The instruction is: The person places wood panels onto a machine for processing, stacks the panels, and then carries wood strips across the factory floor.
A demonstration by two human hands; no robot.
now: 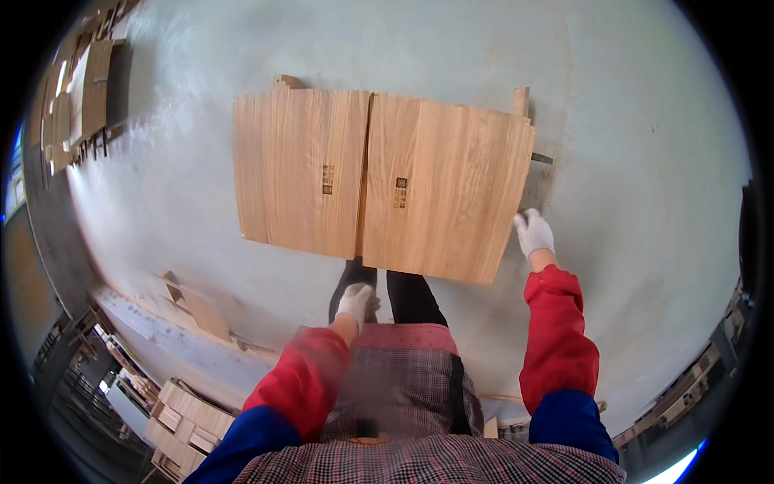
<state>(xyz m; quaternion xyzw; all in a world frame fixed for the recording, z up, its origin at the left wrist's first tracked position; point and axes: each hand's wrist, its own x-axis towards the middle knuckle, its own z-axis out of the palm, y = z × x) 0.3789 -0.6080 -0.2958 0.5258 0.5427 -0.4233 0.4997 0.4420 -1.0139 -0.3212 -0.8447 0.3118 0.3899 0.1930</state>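
Two stacks of flat wooden panels, a left one (290,161) and a right one (451,185), lie side by side in front of me with a narrow dark gap between them. Each top panel has a light brown grain and small dark printed marks. My right hand (534,232), in a white glove, is closed at the right edge of the right stack, its fingertips touching that edge. My left hand (354,302), also gloved in white, hovers over my legs just short of the panels' near edge. Its fingers are curled, and what they hold, if anything, is hidden.
Wooden support pieces stick out behind the panels at the left (286,82) and right (521,101). Stacked boards (89,93) stand far left. A wooden frame piece (197,306) lies nearer on the left, with a pile of wood pieces (189,419) at lower left. The floor (645,202) is grey.
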